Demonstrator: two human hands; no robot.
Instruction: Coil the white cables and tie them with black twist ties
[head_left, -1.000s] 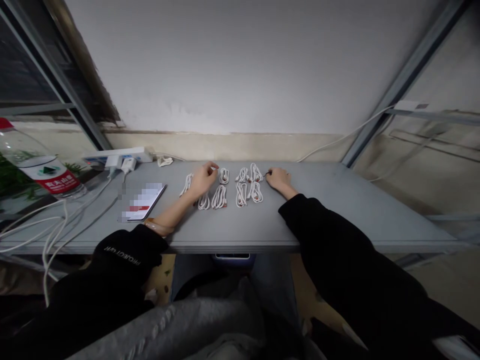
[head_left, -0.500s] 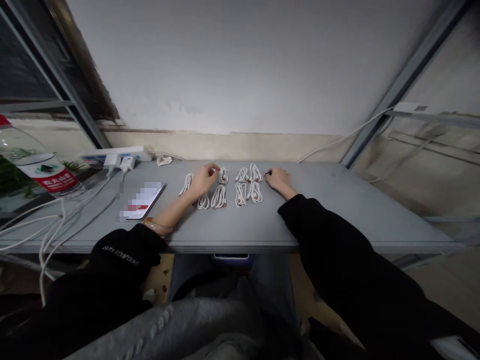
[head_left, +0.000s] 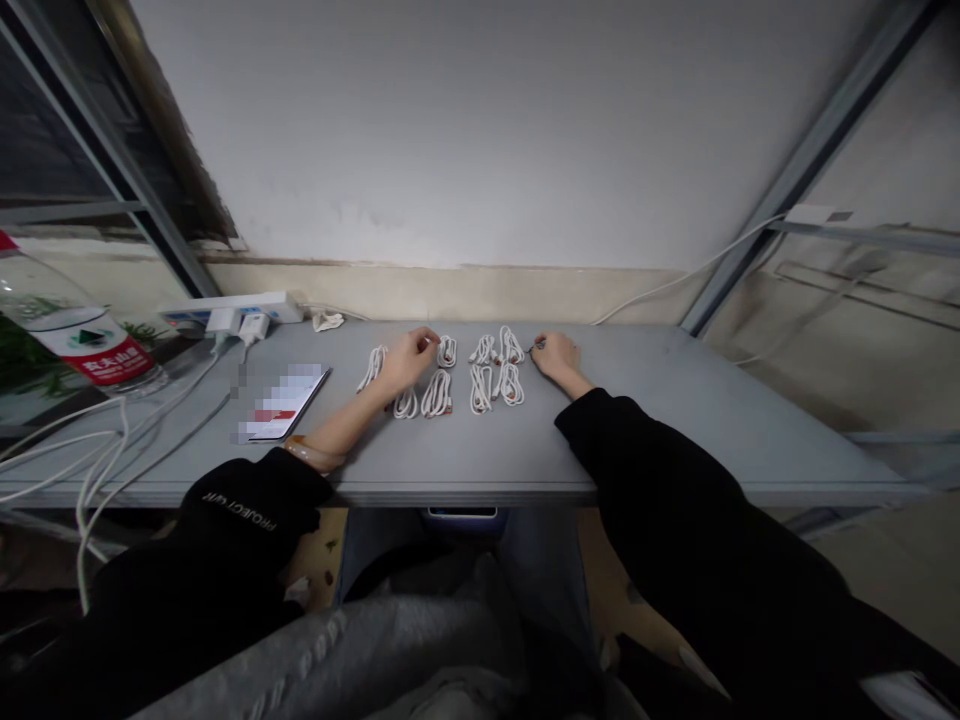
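- Hardly anything has moved since the earlier frame; both hands keep their places above the table (head_left: 675,420).
- Right hand (head_left: 553,355): fingers drawn in narrow, pinching a small dark item (head_left: 535,348), too small to identify.
- Left hand (head_left: 412,360): fingers loosely bent beside white cable coils (head_left: 436,394); cannot tell whether it grips anything.
- More coils lie between the hands.

One head-worn camera looks forward and down — across the nearby desk (head_left: 675,430) to the wall (head_left: 487,150) behind.
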